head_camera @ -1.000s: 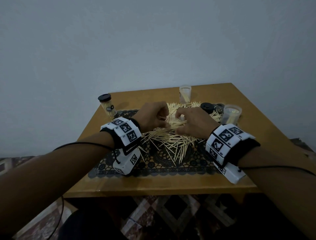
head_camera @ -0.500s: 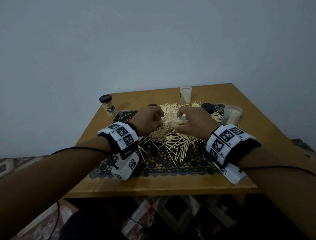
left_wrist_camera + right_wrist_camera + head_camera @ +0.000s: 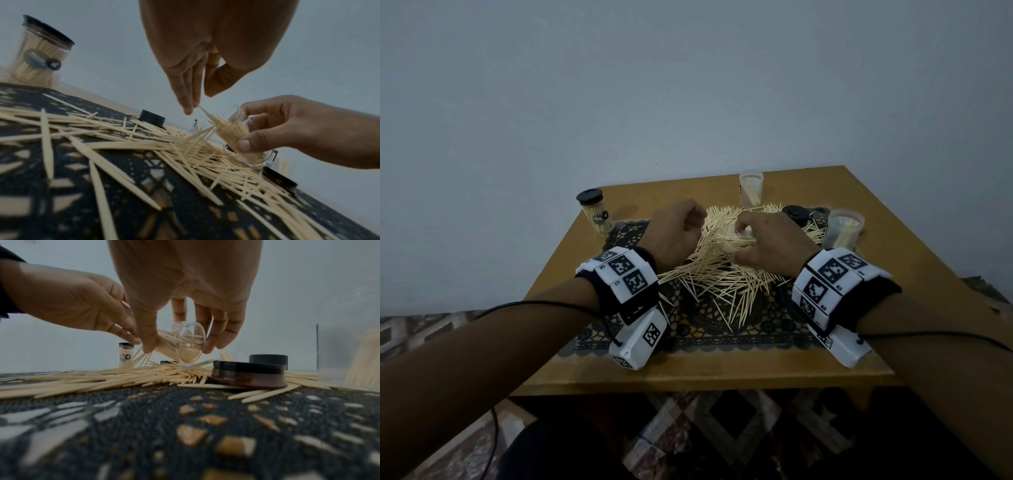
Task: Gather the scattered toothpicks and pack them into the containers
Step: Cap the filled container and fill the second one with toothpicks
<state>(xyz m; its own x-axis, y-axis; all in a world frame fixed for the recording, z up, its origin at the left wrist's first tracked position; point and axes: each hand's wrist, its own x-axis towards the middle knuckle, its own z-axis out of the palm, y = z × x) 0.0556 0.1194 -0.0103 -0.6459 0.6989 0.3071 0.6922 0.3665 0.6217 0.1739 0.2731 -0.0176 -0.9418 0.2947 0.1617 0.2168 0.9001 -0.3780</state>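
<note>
Here: 2 bare hands work over a heap of pale wooden toothpicks (image 3: 717, 274) on a dark lace-patterned mat (image 3: 722, 322) covering a small yellow-brown wooden table (image 3: 722, 373).
Right hand (image 3: 770, 246): thumb and fingers curled round a small clear plastic container (image 3: 185, 345), tipped on its side just above the pile, apparently so sticks can slide in lengthwise; it is already well stocked.
Left hand (image 3: 674, 233): fingers nearly straight and close together, fingertips (image 3: 188, 104) at the tips of the sticks jutting from the container's mouth, apparently feeding or nudging them in; whether it pinches any cannot be told.
Other containers: 1 capped clear jar with black lid (image 3: 594, 212) stands full at the far left; 2 open clear cups (image 3: 751, 187) (image 3: 842, 229), each holding sticks, stand at the far side and far right.
Loose lids: round black caps (image 3: 248, 374) lie beside the pile.
Progress: judged partial, with most toothpicks lying loose on the mat.
</note>
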